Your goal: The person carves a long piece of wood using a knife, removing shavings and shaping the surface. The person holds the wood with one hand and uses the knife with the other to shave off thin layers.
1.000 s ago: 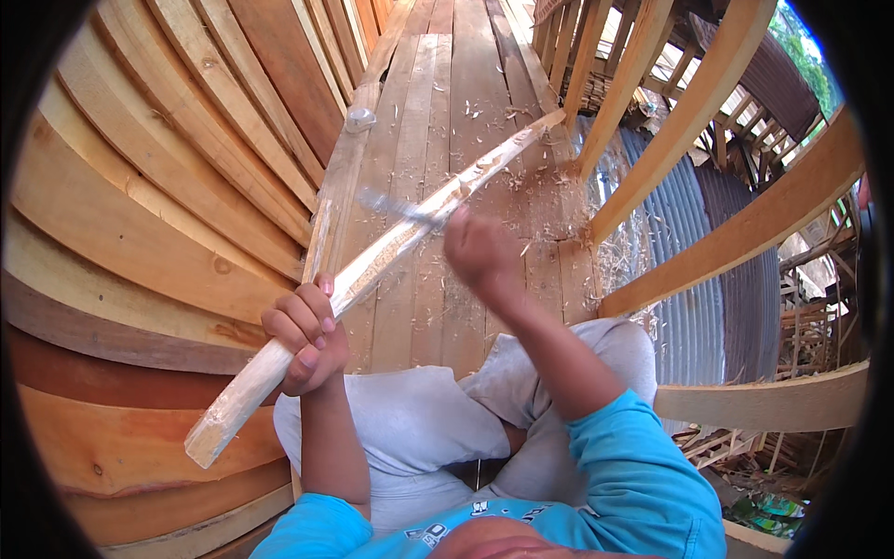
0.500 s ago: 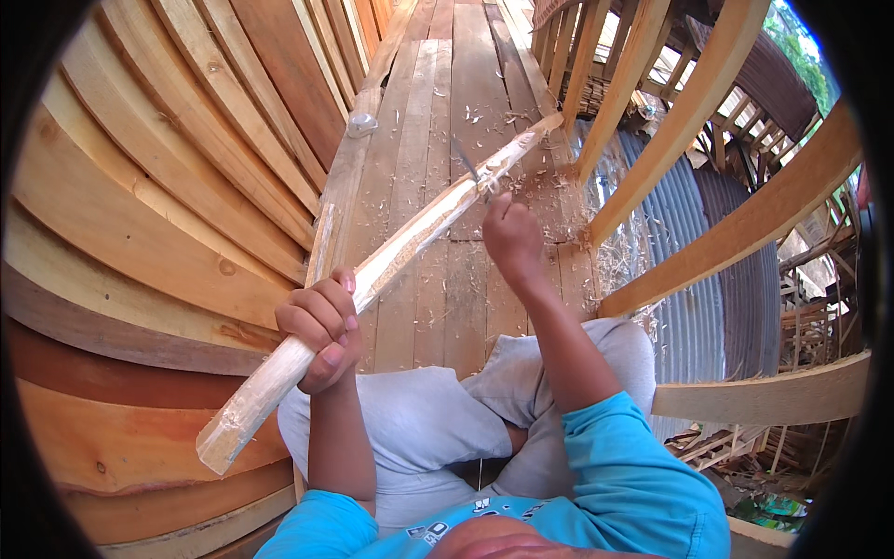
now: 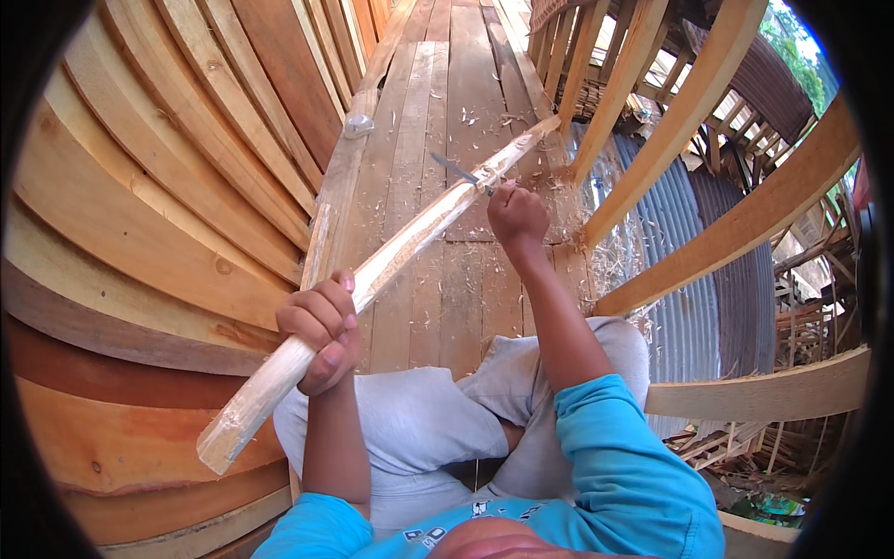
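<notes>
A long, pale wooden pole, stripped and whittled along its length, slants from the lower left up to the far right. Near its lower end my left hand is wrapped round it. My right hand is closed on the handle of a knife, whose thin grey blade lies across the pole's upper part and points up to the left. The fist hides most of the handle. A few curled shavings cling to the wood beside the blade.
Loose shavings are scattered over the plank floor. A plank wall rises at my left, with a small clear object by its foot. Wooden railing slats stand at the right, above corrugated metal sheets.
The knife blade has swung from pointing steeply upward to lying flatter toward the left. My right hand has turned and shifted slightly; the left hand and pole stay in place.
</notes>
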Available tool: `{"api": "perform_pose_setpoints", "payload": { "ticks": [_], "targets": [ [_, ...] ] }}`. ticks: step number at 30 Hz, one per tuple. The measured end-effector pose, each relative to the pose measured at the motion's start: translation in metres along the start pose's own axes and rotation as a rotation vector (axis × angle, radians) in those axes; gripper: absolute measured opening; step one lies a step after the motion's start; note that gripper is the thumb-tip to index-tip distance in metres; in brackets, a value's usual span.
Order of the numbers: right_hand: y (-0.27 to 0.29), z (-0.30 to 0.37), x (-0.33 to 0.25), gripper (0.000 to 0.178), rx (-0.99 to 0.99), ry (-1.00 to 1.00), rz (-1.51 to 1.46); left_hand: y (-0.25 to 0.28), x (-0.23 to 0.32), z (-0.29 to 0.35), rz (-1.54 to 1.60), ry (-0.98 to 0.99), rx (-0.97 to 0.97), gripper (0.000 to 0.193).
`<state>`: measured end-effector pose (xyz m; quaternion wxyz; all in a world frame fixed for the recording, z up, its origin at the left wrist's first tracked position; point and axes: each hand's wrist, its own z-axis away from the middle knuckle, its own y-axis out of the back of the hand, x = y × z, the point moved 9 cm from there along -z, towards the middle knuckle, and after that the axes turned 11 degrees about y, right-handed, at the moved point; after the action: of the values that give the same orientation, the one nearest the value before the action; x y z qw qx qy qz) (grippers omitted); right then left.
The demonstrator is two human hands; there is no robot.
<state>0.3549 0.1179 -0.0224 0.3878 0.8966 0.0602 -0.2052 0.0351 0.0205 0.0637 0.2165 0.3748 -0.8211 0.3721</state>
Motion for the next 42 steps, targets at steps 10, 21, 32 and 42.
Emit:
{"api": "perform_pose_setpoints", "payload": {
  "ticks": [10, 21, 32, 42],
  "targets": [
    [-0.041, 0.022, 0.141, 0.054, -0.37, -0.427, 0.065, 0.004, 0.031, -0.004, 0.035, -0.001, -0.163, 0.029],
    [-0.033, 0.031, 0.083, 0.055, -0.573, -0.564, -0.099, 0.056, 0.022, 0.006, 0.012, 0.058, -0.022, 0.025],
    [-0.035, 0.011, 0.034, 0.038, -0.408, -0.219, -0.763, 0.063, 0.016, 0.001, 0.09, 0.05, 0.031, 0.026],
    [-0.03, 0.024, -0.044, 0.061, -0.485, -0.11, -0.549, 0.053, 0.019, 0.004, 0.067, 0.08, 0.037, 0.03]
  ]
}}
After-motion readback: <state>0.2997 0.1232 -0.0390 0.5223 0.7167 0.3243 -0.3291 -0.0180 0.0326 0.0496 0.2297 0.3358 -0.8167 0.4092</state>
